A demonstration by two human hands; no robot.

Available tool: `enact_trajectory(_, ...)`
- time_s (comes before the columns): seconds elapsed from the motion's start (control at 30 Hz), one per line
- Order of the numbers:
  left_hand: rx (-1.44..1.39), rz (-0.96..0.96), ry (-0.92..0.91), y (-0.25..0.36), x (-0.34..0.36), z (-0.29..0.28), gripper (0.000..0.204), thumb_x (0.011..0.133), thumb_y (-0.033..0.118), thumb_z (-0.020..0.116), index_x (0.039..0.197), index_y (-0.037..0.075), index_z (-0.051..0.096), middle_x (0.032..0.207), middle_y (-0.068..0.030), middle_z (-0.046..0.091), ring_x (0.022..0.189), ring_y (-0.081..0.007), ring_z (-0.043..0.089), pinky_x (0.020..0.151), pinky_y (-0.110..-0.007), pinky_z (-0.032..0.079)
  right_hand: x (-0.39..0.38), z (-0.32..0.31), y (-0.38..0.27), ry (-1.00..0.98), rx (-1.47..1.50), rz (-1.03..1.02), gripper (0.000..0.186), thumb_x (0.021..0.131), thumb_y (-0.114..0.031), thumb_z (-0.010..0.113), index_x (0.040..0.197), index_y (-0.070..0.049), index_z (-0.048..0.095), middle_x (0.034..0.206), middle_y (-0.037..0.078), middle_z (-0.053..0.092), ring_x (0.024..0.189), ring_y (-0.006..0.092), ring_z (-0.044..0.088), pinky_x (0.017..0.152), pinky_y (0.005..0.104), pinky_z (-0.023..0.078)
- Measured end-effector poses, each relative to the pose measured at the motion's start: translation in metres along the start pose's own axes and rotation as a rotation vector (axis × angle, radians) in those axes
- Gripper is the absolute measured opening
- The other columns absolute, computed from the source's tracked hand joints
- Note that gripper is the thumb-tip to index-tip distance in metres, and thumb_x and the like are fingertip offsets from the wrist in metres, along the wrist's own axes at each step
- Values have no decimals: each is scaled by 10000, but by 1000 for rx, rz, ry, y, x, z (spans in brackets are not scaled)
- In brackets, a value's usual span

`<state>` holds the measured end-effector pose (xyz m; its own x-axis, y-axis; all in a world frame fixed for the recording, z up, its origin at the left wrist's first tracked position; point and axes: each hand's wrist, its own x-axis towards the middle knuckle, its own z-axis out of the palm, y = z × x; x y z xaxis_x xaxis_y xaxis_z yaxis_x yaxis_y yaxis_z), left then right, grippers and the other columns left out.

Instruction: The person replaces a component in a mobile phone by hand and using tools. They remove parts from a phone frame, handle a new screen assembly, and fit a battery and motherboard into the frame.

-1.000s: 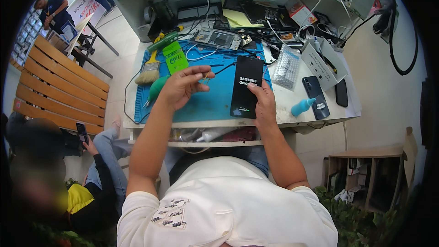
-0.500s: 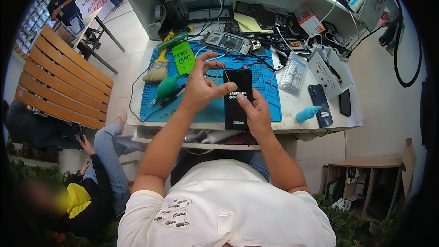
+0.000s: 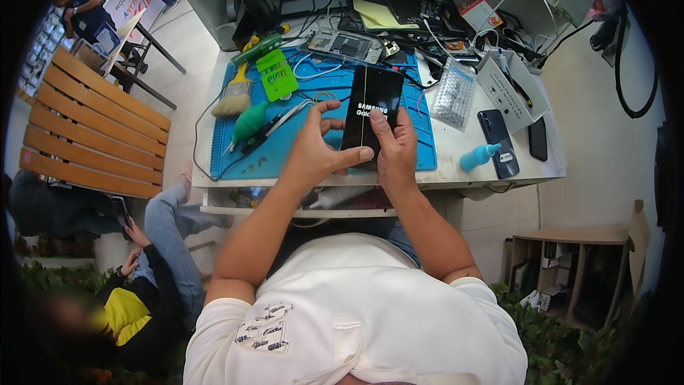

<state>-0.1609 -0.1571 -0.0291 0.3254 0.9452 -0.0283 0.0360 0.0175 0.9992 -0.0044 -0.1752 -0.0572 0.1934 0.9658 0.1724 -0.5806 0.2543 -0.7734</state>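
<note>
A black smartphone (image 3: 381, 86) with a lit start-up screen is held tilted above the blue mat (image 3: 278, 160). My right hand (image 3: 397, 146) is closed on its right side, thumb on the glass and fingers behind. A thin yellowish rubber band (image 3: 365, 96) runs lengthwise down the screen. My left hand (image 3: 313, 146) is at the phone's lower left, its thumb pressing the band near the bottom edge; its index finger curves along the left side. What the other left fingers touch underneath is partly hidden. More bands (image 3: 323, 96) lie on the mat.
On the mat lie a brush (image 3: 233, 96), a green blower (image 3: 249, 123), tweezers (image 3: 288, 116), a green card (image 3: 276, 75) and an opened phone (image 3: 345, 47). To the right are bubble wrap (image 3: 456, 93), a blue bottle (image 3: 479, 158) and another phone (image 3: 499, 143). A person (image 3: 142, 292) sits at left.
My left hand has come down from above the phone to its bottom edge, drawing the band along the screen. The phone has risen slightly in view, held by my right hand.
</note>
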Motion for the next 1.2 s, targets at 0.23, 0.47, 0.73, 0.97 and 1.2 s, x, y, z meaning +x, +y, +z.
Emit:
enact_trajectory(0.23, -125, -259, 3, -18, -30, 0, 480, 984, 225, 744, 1289, -48, 495, 1066, -148, 693, 611, -158, 692, 488, -262, 552, 24, 6, -11, 148, -40, -192, 145, 1060, -155, 652, 1132, -34, 618, 1040, 32, 704, 846, 52, 629, 727, 205, 515)
enact_trajectory(0.47, 205, 199, -136, -10, -60, 4, 259, 961, 204, 744, 819, -6, 691, 1145, -162, 683, 938, -217, 734, 780, -355, 591, 56, -8, -9, 266, -55, -177, 175, 1046, -169, 666, 1139, -24, 634, 1012, 36, 712, 842, 70, 644, 723, 218, 535)
enact_trajectory(0.73, 248, 549, -67, -8, -60, 8, 117, 866, 97, 784, 856, -9, 738, 1199, -144, 613, 977, -236, 707, 954, -384, 543, 74, -27, -3, 264, 19, -18, 171, 1035, -146, 650, 1132, -8, 630, 1001, 80, 724, 794, 138, 714, 702, 296, 621)
enact_trajectory(0.97, 225, 121, -16, -19, -61, 6, 75, 865, 53, 777, 875, -15, 746, 1174, -132, 592, 938, -205, 712, 899, -383, 565, 86, -25, -10, 262, 17, -80, 158, 1029, -144, 655, 1099, -4, 637, 963, 78, 722, 778, 143, 712, 670, 295, 614)
enact_trajectory(1.2, 372, 632, -87, -9, -57, -1, 151, 836, 105, 784, 762, 27, 679, 1065, -123, 668, 1137, -334, 715, 1015, -436, 503, 100, -30, 1, 380, 27, 34, 146, 1007, -139, 674, 1083, -16, 655, 948, 73, 719, 730, 142, 693, 639, 280, 582)
